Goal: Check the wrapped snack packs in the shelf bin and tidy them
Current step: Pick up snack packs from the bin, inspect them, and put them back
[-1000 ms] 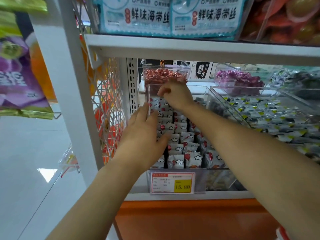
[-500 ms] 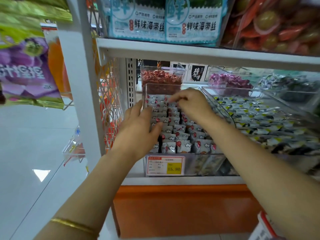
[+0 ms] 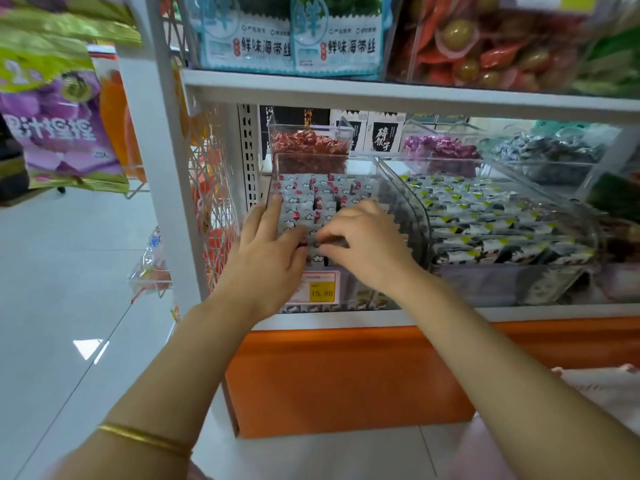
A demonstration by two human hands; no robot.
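Note:
A clear plastic shelf bin on the lower shelf holds rows of small white wrapped snack packs printed with clouds and red dots. My left hand lies along the bin's left side, fingers straight, index finger against the left wall and thumb touching the front packs. My right hand is over the front of the bin, its curled fingers pinching a pack in the front rows. Both hands hide the nearest packs.
A yellow price tag marked 15.80 sits on the bin's front. To the right stands a bin of black-and-white packs; behind are bins of red and purple sweets. A shelf board runs overhead, and a white upright stands at left.
My right hand has come from the back of the bin to the front rows, close to my left hand. My left hand has stayed at the bin's left side.

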